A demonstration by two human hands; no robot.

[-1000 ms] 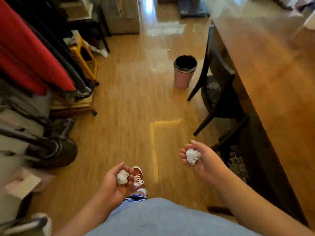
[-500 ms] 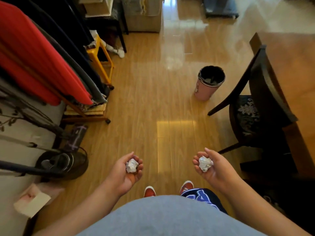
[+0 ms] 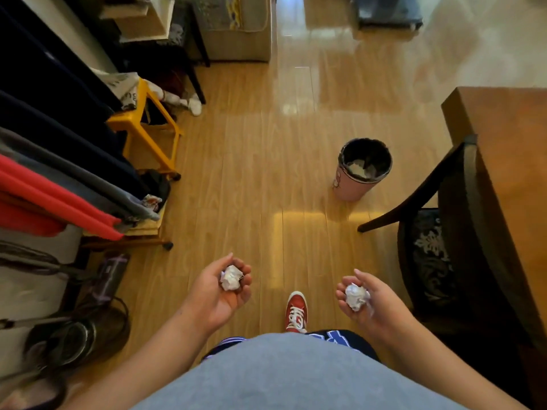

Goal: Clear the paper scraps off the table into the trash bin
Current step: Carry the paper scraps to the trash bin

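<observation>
My left hand [image 3: 220,294] is palm up at lower centre, its fingers curled around a crumpled white paper ball [image 3: 231,277]. My right hand [image 3: 371,303] is also palm up to the right, cupping a second crumpled paper ball [image 3: 356,296]. A pink trash bin [image 3: 360,173] with a black liner stands on the wooden floor ahead and slightly right; some paper lies inside it. The brown wooden table [image 3: 509,134] runs along the right edge, and the part in view shows no scraps.
A dark wooden chair [image 3: 444,232] stands between the table and me on the right. Hanging clothes [image 3: 53,173] and a yellow stool [image 3: 148,134] line the left side. A vacuum and cords [image 3: 77,335] lie at lower left. My red shoe [image 3: 296,310] is on the floor.
I have walked forward and the view has swung left, so the bin appears larger and closer. Both hands keep holding their paper balls at the same height.
</observation>
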